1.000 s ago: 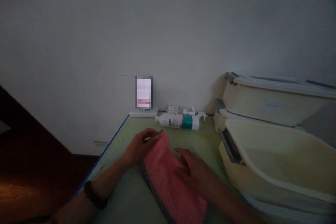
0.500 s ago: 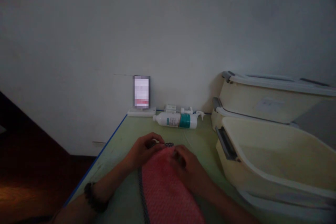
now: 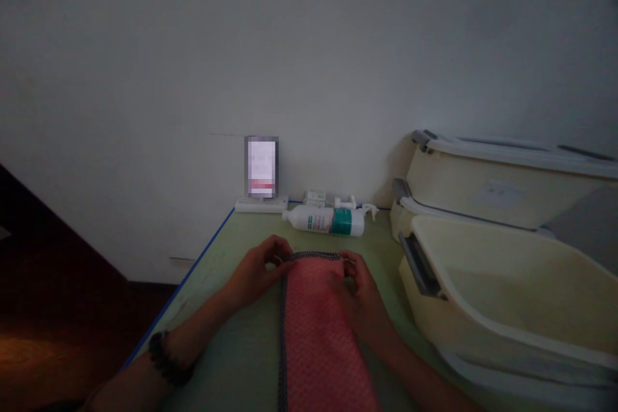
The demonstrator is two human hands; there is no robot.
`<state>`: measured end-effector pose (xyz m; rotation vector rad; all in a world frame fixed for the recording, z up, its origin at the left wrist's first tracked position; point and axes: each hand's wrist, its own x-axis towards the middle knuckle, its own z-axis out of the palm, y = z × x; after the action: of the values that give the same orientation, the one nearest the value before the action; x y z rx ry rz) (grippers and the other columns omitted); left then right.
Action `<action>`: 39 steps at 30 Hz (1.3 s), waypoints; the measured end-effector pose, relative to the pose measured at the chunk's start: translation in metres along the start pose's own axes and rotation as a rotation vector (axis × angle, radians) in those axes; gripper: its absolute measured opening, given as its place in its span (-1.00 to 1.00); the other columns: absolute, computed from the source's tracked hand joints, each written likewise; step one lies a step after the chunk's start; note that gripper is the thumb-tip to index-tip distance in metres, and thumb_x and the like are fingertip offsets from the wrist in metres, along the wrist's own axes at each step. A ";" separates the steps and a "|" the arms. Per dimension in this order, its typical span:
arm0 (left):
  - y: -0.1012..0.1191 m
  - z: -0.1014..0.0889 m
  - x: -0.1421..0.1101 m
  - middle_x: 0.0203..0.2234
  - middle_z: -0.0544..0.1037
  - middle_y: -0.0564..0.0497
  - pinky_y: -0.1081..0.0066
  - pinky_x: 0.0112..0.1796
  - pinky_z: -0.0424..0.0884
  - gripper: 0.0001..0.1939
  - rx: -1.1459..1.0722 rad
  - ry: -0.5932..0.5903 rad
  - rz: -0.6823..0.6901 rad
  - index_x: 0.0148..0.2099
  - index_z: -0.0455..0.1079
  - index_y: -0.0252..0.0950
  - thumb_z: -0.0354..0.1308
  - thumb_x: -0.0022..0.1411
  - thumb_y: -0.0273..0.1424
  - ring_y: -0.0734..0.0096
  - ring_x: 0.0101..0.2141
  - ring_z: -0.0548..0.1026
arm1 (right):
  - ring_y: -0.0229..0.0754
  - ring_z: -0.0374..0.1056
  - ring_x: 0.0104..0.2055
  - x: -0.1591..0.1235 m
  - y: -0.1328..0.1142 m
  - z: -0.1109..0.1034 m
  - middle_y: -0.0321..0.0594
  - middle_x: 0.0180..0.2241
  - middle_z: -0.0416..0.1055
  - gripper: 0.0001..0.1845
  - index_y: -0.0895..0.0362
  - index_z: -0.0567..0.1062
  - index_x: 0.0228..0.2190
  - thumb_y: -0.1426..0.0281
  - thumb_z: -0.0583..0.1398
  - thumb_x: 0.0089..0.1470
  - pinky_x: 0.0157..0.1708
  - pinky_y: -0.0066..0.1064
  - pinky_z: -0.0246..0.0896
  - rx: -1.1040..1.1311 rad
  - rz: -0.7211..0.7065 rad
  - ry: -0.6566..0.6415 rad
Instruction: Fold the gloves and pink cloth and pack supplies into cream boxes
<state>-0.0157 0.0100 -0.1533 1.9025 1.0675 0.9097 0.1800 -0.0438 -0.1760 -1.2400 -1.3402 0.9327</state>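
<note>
The pink cloth (image 3: 316, 328) lies on the counter (image 3: 251, 347). The left hand (image 3: 261, 271) pinches its far left corner; the right hand (image 3: 365, 296) touches its far right corner, whether pinching I cannot tell. Beyond the cloth lies a white bottle (image 3: 321, 220); right of the cloth stands a cream bin (image 3: 483, 339).

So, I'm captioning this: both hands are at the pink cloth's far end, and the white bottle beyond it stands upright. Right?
Not upright: the white bottle lies on its side in the head view. The left hand and right hand are at the far end of the pink cloth.
</note>
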 end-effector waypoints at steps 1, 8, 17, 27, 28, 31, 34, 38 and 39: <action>0.000 0.000 0.000 -0.42 0.41 0.06 0.40 -0.31 0.39 -0.85 -0.003 -0.003 0.005 -0.29 0.23 -0.30 0.12 0.09 -0.37 0.47 -0.39 0.43 | -0.17 0.31 -0.28 0.000 0.000 0.000 -0.20 -0.30 0.37 -0.63 0.11 0.25 -0.14 0.23 0.12 0.01 -0.34 -0.38 0.22 0.001 0.003 -0.012; -0.001 0.002 -0.004 -0.39 0.42 0.06 0.40 -0.32 0.40 -0.78 0.044 -0.078 -0.011 -0.23 0.17 -0.28 0.12 0.07 -0.37 0.46 -0.38 0.44 | -0.24 0.23 -0.44 0.001 -0.002 -0.001 -0.32 -0.51 0.28 -0.75 0.13 0.32 -0.49 0.20 0.07 0.04 -0.47 -0.46 0.15 -0.066 -0.027 -0.071; 0.001 0.004 -0.005 -0.46 0.35 0.11 0.45 -0.40 0.38 -0.80 0.073 -0.105 -0.025 -0.25 0.12 -0.25 0.07 0.12 -0.32 0.49 -0.44 0.39 | -0.25 0.21 -0.46 0.005 0.001 -0.005 -0.33 -0.51 0.29 -0.73 0.14 0.33 -0.50 0.18 0.13 -0.03 -0.48 -0.44 0.12 -0.063 0.033 -0.020; 0.003 0.003 -0.005 -0.44 0.46 0.08 0.44 -0.34 0.40 -0.86 0.150 -0.082 0.062 -0.26 0.25 -0.28 0.07 0.10 -0.37 0.48 -0.42 0.44 | -0.22 0.28 -0.43 0.006 -0.005 -0.005 -0.29 -0.47 0.38 -0.71 0.16 0.39 -0.41 0.19 0.20 -0.09 -0.45 -0.43 0.18 0.045 0.079 -0.019; 0.003 0.003 -0.005 -0.44 0.48 0.07 0.44 -0.34 0.40 -0.86 0.155 -0.085 0.069 -0.26 0.26 -0.28 0.08 0.10 -0.38 0.48 -0.42 0.45 | -0.22 0.28 -0.42 0.006 -0.006 -0.005 -0.28 -0.47 0.38 -0.71 0.16 0.39 -0.40 0.19 0.20 -0.09 -0.44 -0.43 0.19 0.053 0.071 -0.017; 0.004 0.001 -0.005 -0.41 0.51 0.06 0.43 -0.30 0.40 -0.85 0.174 -0.088 0.072 -0.24 0.29 -0.28 0.07 0.09 -0.40 0.46 -0.38 0.48 | -0.21 0.28 -0.38 0.006 -0.006 -0.005 -0.27 -0.44 0.37 -0.71 0.16 0.38 -0.37 0.19 0.18 -0.06 -0.40 -0.42 0.20 0.101 0.048 -0.020; 0.006 0.000 -0.004 -0.41 0.54 0.04 0.41 -0.29 0.39 -0.87 0.186 -0.108 0.064 -0.27 0.33 -0.30 0.05 0.08 -0.43 0.43 -0.37 0.49 | -0.22 0.27 -0.38 0.006 -0.005 -0.005 -0.28 -0.45 0.34 -0.73 0.15 0.37 -0.40 0.18 0.15 -0.03 -0.40 -0.43 0.19 0.123 0.032 -0.024; 0.007 0.000 -0.005 -0.43 0.54 0.04 0.41 -0.30 0.38 -0.85 0.190 -0.113 0.043 -0.30 0.36 -0.31 0.01 0.05 -0.49 0.40 -0.37 0.50 | -0.24 0.26 -0.44 0.006 -0.003 -0.004 -0.32 -0.51 0.31 -0.73 0.14 0.36 -0.47 0.18 0.17 -0.05 -0.46 -0.45 0.18 0.110 0.046 -0.013; 0.007 0.000 -0.005 -0.43 0.54 0.04 0.42 -0.31 0.38 -0.84 0.183 -0.112 0.035 -0.30 0.36 -0.31 -0.01 0.04 -0.50 0.40 -0.37 0.50 | -0.24 0.26 -0.44 0.007 -0.003 -0.004 -0.32 -0.52 0.31 -0.73 0.14 0.36 -0.46 0.18 0.18 -0.06 -0.46 -0.45 0.18 0.108 0.050 -0.010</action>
<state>-0.0152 0.0033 -0.1483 2.1018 1.0844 0.7355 0.1839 -0.0382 -0.1709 -1.1917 -1.2546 1.0339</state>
